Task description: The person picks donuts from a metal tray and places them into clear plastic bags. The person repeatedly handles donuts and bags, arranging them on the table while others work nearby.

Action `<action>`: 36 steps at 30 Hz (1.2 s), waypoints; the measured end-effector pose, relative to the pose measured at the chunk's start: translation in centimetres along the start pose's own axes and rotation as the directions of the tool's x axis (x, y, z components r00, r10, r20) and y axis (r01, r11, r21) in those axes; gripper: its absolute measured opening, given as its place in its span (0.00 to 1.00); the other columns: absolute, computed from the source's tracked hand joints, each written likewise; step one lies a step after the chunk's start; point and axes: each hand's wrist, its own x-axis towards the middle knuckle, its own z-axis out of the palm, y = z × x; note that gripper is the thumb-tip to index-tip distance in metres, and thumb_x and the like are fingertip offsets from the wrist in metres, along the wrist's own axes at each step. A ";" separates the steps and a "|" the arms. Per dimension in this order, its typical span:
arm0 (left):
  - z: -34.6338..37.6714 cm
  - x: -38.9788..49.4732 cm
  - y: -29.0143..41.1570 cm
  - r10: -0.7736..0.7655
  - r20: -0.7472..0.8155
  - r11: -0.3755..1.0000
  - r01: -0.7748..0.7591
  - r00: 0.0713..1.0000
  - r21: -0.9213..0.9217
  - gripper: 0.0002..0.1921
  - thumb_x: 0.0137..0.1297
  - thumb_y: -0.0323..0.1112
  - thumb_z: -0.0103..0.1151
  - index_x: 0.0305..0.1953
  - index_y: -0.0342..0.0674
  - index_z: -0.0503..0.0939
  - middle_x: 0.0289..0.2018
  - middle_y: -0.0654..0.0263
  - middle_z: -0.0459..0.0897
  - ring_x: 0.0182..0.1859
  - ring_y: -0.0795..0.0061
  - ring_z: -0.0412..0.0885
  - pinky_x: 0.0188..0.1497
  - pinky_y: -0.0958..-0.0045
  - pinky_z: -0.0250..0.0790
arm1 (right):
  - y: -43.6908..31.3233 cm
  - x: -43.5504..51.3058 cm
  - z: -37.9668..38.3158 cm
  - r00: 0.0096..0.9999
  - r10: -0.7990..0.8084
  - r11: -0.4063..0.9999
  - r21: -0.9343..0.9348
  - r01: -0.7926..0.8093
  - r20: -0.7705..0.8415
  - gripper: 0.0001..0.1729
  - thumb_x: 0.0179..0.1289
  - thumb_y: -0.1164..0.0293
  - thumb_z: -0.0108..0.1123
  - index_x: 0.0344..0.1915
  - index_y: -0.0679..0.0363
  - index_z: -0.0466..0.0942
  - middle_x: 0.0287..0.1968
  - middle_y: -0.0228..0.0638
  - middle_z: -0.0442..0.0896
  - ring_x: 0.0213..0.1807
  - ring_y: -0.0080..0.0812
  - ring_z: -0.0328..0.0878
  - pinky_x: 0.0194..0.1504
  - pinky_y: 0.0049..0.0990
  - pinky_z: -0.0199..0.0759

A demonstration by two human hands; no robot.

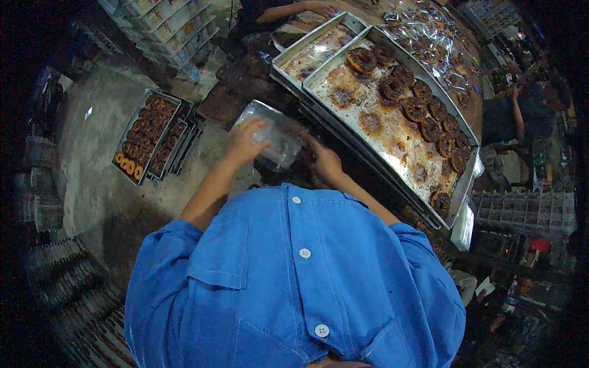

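Observation:
In front of my body lies a stack of clear plastic bags or sheets point(278, 145), with a shiny, creased surface. My left hand point(246, 140) grips its left side, thumb and fingertips over the top face. My right hand point(327, 161) is at the right of the stack, its index finger stretched toward the edge; the fingertip is blurred, and whether it touches the plastic is unclear. No object shows in that hand. Right of it, a large metal tray point(379, 138) holds chocolate-topped ring doughnuts point(430, 129) along its far side, with brown stains on its bare part.
Another metal tray point(317, 50) lies behind the large one, with more trays stacked below. Wrapped doughnuts point(428, 37) cover the table beyond. Stacked trays of doughnuts point(149, 133) stand on the floor point(87, 161) at left. A person's arm point(294, 10) reaches in at the top.

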 end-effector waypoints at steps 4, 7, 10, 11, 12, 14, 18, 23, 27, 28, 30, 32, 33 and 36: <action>0.2 -0.9 -3.1 -0.206 -0.176 0.892 0.258 0.963 0.370 0.38 0.48 0.44 0.69 0.61 0.44 0.67 0.55 0.49 0.73 0.57 0.52 0.71 0.61 0.62 0.61 | 0.1 0.7 1.1 0.998 0.005 0.999 -0.045 -0.007 -0.064 0.37 0.56 0.70 0.58 0.65 0.41 0.58 0.43 0.48 0.80 0.41 0.53 0.79 0.40 0.44 0.73; 0.1 -1.3 -4.7 -0.377 -0.032 0.918 0.378 0.926 0.119 0.44 0.47 0.44 0.70 0.65 0.40 0.60 0.58 0.46 0.70 0.60 0.51 0.68 0.63 0.61 0.59 | -0.1 0.9 1.1 0.991 -0.106 0.993 -0.060 0.101 -0.086 0.37 0.57 0.71 0.57 0.66 0.39 0.56 0.43 0.50 0.80 0.40 0.54 0.79 0.39 0.44 0.73; 0.3 -1.5 -5.4 -0.395 0.077 0.916 0.399 0.915 -0.036 0.46 0.47 0.45 0.70 0.66 0.35 0.58 0.59 0.45 0.68 0.62 0.50 0.67 0.64 0.61 0.59 | -0.7 1.2 0.4 0.993 -0.091 0.982 -0.159 0.101 0.072 0.40 0.57 0.73 0.55 0.68 0.37 0.54 0.40 0.50 0.80 0.39 0.53 0.79 0.37 0.44 0.74; 0.4 -1.5 -5.5 -0.387 0.083 0.920 0.390 0.918 -0.032 0.47 0.47 0.45 0.70 0.66 0.34 0.58 0.59 0.45 0.68 0.62 0.50 0.66 0.64 0.61 0.59 | -0.9 1.3 0.0 0.989 -0.094 0.982 -0.155 0.112 0.116 0.41 0.57 0.74 0.54 0.68 0.35 0.52 0.39 0.50 0.80 0.38 0.53 0.80 0.36 0.44 0.74; 0.5 -1.5 -5.6 -0.388 0.074 0.921 0.390 0.919 -0.003 0.47 0.47 0.45 0.70 0.66 0.34 0.58 0.59 0.45 0.68 0.62 0.50 0.67 0.64 0.61 0.59 | -1.3 1.4 -0.2 0.984 -0.131 0.979 -0.141 0.147 0.119 0.42 0.57 0.75 0.53 0.69 0.34 0.51 0.38 0.51 0.80 0.37 0.52 0.80 0.35 0.44 0.74; 0.7 -1.5 -5.5 -0.394 0.068 0.919 0.391 0.916 0.055 0.47 0.46 0.45 0.70 0.66 0.33 0.57 0.59 0.45 0.68 0.62 0.50 0.67 0.64 0.61 0.59 | -1.9 1.6 -0.5 0.981 -0.118 0.960 -0.234 0.152 0.152 0.45 0.55 0.76 0.53 0.70 0.32 0.50 0.36 0.49 0.79 0.34 0.51 0.80 0.33 0.43 0.75; 0.7 -1.5 -5.4 -0.382 0.096 0.924 0.382 0.919 0.023 0.49 0.45 0.46 0.71 0.66 0.33 0.57 0.59 0.45 0.68 0.62 0.51 0.67 0.64 0.61 0.59 | -2.4 1.7 -0.7 0.940 -0.337 0.888 -0.316 0.333 0.044 0.46 0.53 0.77 0.53 0.69 0.29 0.52 0.33 0.47 0.79 0.31 0.49 0.79 0.32 0.41 0.76; -0.1 -1.3 -5.7 -0.408 0.160 0.903 0.423 0.899 -0.074 0.51 0.43 0.47 0.72 0.67 0.32 0.56 0.60 0.45 0.68 0.63 0.54 0.67 0.64 0.64 0.59 | -2.0 2.4 -0.8 0.893 -0.436 0.809 -0.384 0.445 0.115 0.43 0.58 0.77 0.48 0.69 0.27 0.50 0.39 0.48 0.80 0.31 0.47 0.81 0.28 0.39 0.78; -0.3 -1.3 -6.3 -0.408 0.208 0.867 0.449 0.889 -0.215 0.51 0.42 0.44 0.74 0.66 0.31 0.57 0.61 0.46 0.67 0.63 0.57 0.67 0.64 0.66 0.58 | -1.7 3.1 -0.5 0.834 -0.550 0.760 -0.393 0.518 0.035 0.43 0.58 0.77 0.48 0.69 0.26 0.50 0.39 0.46 0.80 0.33 0.47 0.81 0.31 0.40 0.79; -0.2 -1.3 -6.5 -0.399 0.210 0.857 0.445 0.892 -0.259 0.51 0.42 0.44 0.74 0.66 0.31 0.57 0.61 0.47 0.67 0.64 0.58 0.67 0.64 0.66 0.58 | -1.6 3.2 -0.4 0.848 -0.527 0.776 -0.377 0.506 0.052 0.42 0.58 0.77 0.48 0.69 0.28 0.52 0.40 0.47 0.80 0.34 0.47 0.81 0.33 0.40 0.78; 0.1 -1.3 -6.9 -0.394 0.199 0.853 0.438 0.897 -0.283 0.51 0.41 0.42 0.75 0.66 0.31 0.57 0.62 0.47 0.67 0.64 0.58 0.67 0.64 0.67 0.58 | -1.4 3.3 0.1 0.874 -0.473 0.803 -0.353 0.480 0.112 0.41 0.58 0.77 0.48 0.68 0.30 0.54 0.44 0.48 0.80 0.38 0.49 0.81 0.38 0.40 0.77; 0.4 -1.3 -7.2 -0.414 0.188 0.861 0.450 0.891 -0.238 0.51 0.41 0.41 0.75 0.66 0.31 0.57 0.61 0.46 0.67 0.63 0.57 0.67 0.64 0.67 0.58 | -1.2 3.2 0.8 0.893 -0.430 0.846 -0.287 0.449 0.131 0.43 0.58 0.77 0.49 0.69 0.29 0.51 0.40 0.46 0.80 0.34 0.46 0.81 0.31 0.41 0.77; 0.4 -1.3 -7.3 -0.398 0.180 0.873 0.432 0.899 -0.226 0.51 0.41 0.41 0.75 0.66 0.31 0.57 0.61 0.46 0.67 0.63 0.57 0.67 0.64 0.67 0.58 | -1.2 3.2 1.1 0.909 -0.398 0.868 -0.271 0.416 0.123 0.44 0.58 0.77 0.49 0.70 0.28 0.49 0.38 0.45 0.80 0.32 0.45 0.81 0.28 0.41 0.77; 0.5 -1.3 -7.6 -0.390 0.189 0.889 0.422 0.901 -0.179 0.52 0.41 0.41 0.75 0.66 0.32 0.56 0.61 0.46 0.67 0.63 0.57 0.67 0.64 0.67 0.58 | -1.2 3.1 2.0 0.881 -0.473 0.853 -0.246 0.460 0.008 0.44 0.57 0.75 0.50 0.70 0.29 0.48 0.35 0.45 0.81 0.31 0.44 0.81 0.27 0.41 0.76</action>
